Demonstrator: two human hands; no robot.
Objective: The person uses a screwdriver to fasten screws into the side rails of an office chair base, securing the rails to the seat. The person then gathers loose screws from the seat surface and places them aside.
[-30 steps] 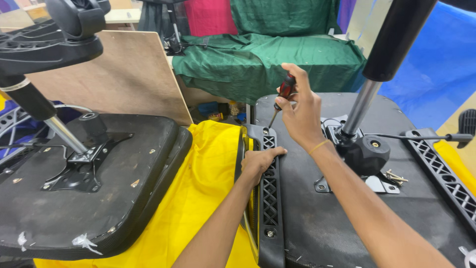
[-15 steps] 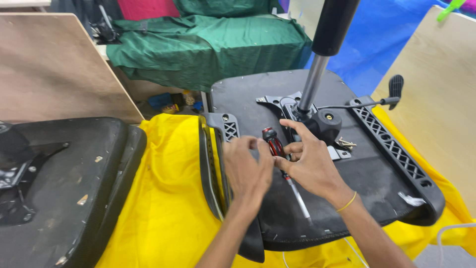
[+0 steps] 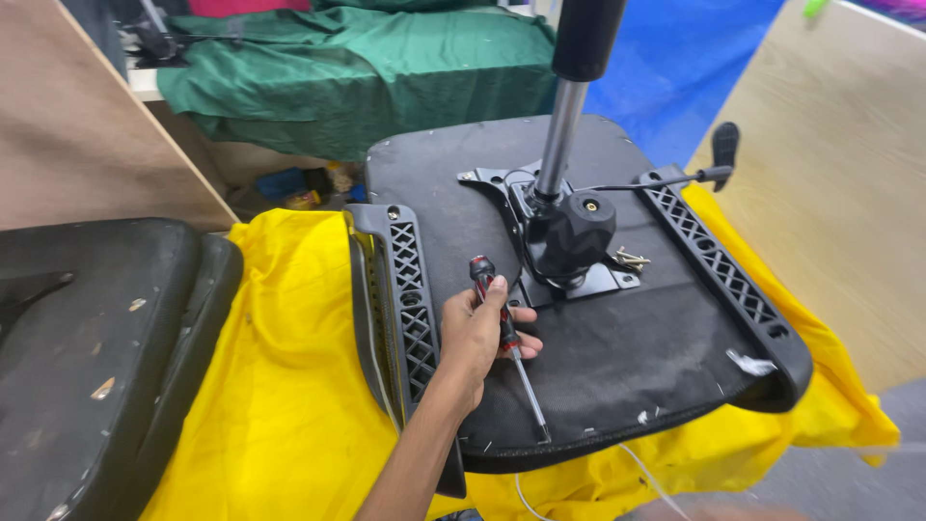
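Left hand (image 3: 477,338) closed around a red-and-black screwdriver (image 3: 526,388), tip pointing back toward the wearer and resting on the upturned seat (image 3: 627,357). Right hand out of view.

Progress, by judgement: the mechanism (image 3: 569,241) sat on the seat just ahead and right of the hand. A few loose screws (image 3: 632,259) lay beyond it, so fastening looked unfinished. The tip was on no screw.

The lattice bracket (image 3: 405,280) ran along the seat edge, touching the hand's left side. Seat lay on a yellow cloth (image 3: 280,386). Another seat (image 3: 87,338) lay well left.
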